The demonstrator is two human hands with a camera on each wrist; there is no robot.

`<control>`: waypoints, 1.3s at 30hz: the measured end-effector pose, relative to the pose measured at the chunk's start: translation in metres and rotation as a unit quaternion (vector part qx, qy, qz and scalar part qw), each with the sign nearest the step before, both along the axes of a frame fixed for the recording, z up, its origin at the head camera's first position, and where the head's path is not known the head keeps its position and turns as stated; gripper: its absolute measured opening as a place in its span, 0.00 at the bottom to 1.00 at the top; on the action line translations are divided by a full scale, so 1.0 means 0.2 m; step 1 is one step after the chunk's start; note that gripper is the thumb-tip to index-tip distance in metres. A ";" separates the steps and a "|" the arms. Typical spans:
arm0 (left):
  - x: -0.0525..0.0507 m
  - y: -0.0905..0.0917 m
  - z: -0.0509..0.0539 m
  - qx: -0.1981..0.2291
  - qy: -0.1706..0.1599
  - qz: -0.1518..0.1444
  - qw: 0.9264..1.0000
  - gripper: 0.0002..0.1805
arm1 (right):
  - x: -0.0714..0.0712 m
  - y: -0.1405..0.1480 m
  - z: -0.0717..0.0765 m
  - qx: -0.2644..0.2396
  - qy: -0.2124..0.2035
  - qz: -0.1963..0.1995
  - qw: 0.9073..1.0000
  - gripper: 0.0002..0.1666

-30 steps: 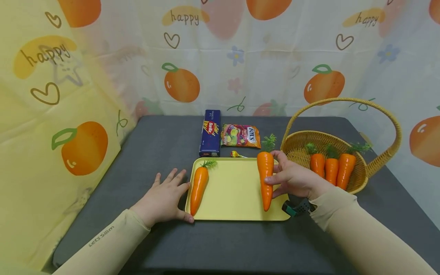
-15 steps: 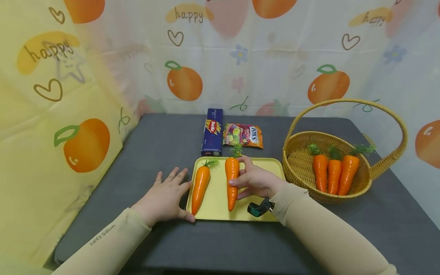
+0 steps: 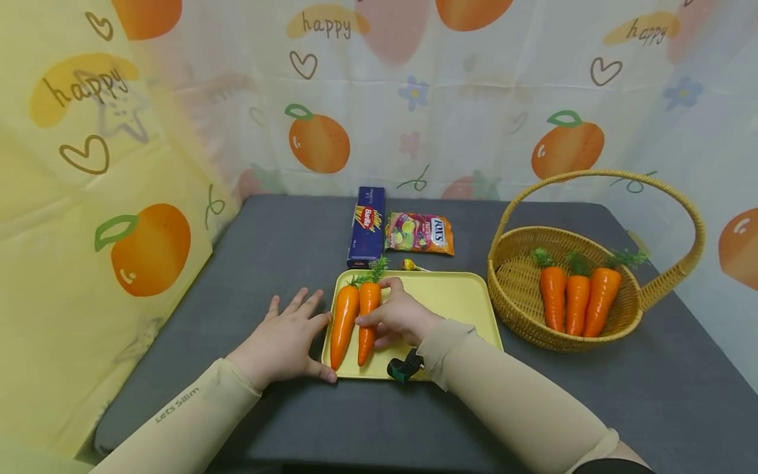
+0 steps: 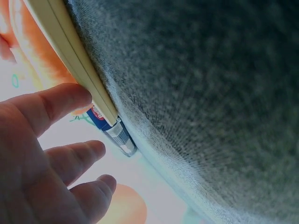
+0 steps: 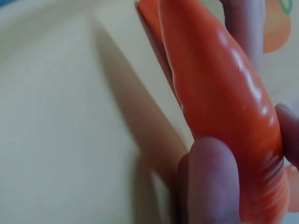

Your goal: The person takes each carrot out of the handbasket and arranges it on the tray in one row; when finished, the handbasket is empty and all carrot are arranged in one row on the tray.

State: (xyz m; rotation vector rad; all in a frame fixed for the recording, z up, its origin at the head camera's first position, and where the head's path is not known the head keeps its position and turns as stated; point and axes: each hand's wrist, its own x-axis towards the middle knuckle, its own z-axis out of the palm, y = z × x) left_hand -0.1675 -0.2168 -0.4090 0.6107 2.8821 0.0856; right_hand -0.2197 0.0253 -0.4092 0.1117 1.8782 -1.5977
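My right hand (image 3: 404,317) grips an orange carrot (image 3: 370,306) with a green leafy top, thumb on one side and fingers on the other. In the right wrist view the held carrot (image 5: 222,88) casts a shadow on the yellow tray (image 3: 453,299). Close to its left, another carrot (image 3: 343,329) lies along the tray's left side. My left hand (image 3: 281,345) is spread at the tray's left edge; in the left wrist view its straight index finger (image 4: 60,100) touches the rim (image 4: 77,58).
A wicker basket (image 3: 509,316) with a tall handle stands at the right, holding several carrots (image 3: 577,303). Behind the tray lie a blue Barilla spaghetti box (image 3: 366,230), a Fox's candy bag (image 3: 419,234) and a small lollipop (image 3: 410,264). A printed curtain (image 3: 474,131) rises behind the table.
My right hand has carried its carrot leftward across the tray, from the right side to beside the carrot lying there. The left hand has stayed at the tray's edge.
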 end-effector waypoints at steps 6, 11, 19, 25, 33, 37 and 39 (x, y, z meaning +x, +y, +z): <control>-0.01 0.00 0.00 -0.002 0.000 0.000 1.000 0.69 | 0.02 -0.01 0.00 0.038 0.038 -0.006 0.999 0.55; -0.01 0.00 0.00 0.003 -0.004 0.002 1.000 0.69 | 0.03 -0.01 0.00 0.074 0.066 0.004 0.995 0.58; 0.00 0.00 -0.01 0.001 0.002 -0.001 1.000 0.69 | 0.04 0.02 0.03 0.124 0.089 0.035 0.988 0.63; -0.01 0.00 -0.01 0.003 0.001 0.000 1.000 0.69 | 0.00 0.12 0.09 0.108 0.062 0.012 0.992 0.59; -0.01 -0.01 0.00 0.001 0.006 -0.002 1.000 0.69 | -0.04 0.37 0.27 0.005 0.041 0.012 0.999 0.48; -0.01 0.00 0.00 0.002 0.008 -0.003 1.000 0.69 | -0.05 0.52 0.34 -0.059 0.046 0.025 0.997 0.49; -0.01 0.00 0.00 0.002 0.008 -0.003 1.000 0.69 | -0.06 0.61 0.36 -0.087 0.052 0.029 0.994 0.50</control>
